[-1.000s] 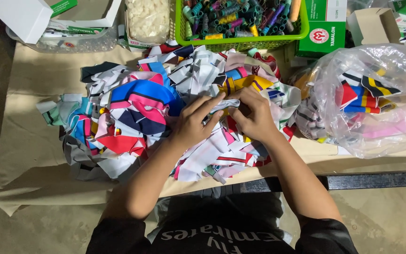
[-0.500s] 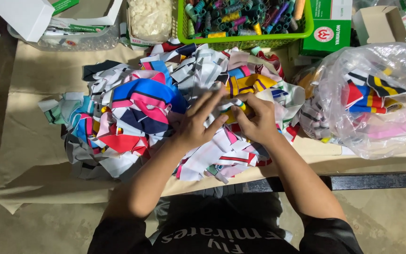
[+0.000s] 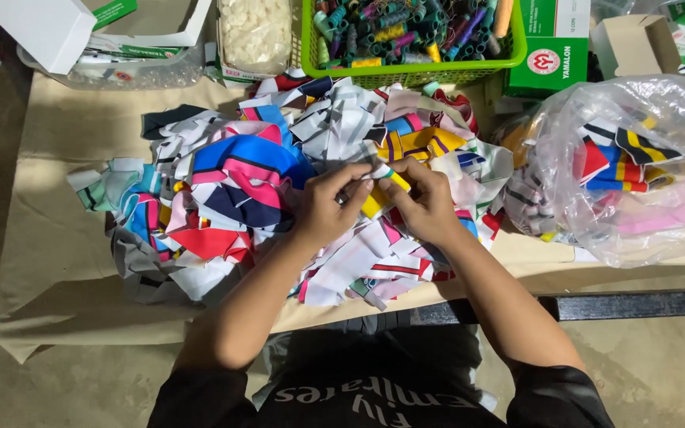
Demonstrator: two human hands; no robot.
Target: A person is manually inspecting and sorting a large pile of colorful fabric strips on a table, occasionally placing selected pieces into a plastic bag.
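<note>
fabric strip (image 3: 380, 189) pinched at fingertips by left hand (image 3: 328, 208) and right hand (image 3: 426, 204).

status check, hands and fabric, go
Left hand and right hand both pinching one small fabric scrap. Scrap pile underneath. Nothing blocking.

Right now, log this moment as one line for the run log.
left hand: pinching fabric strip | right hand: pinching same strip | below: scrap pile on table | right: clear bag of scraps
</note>
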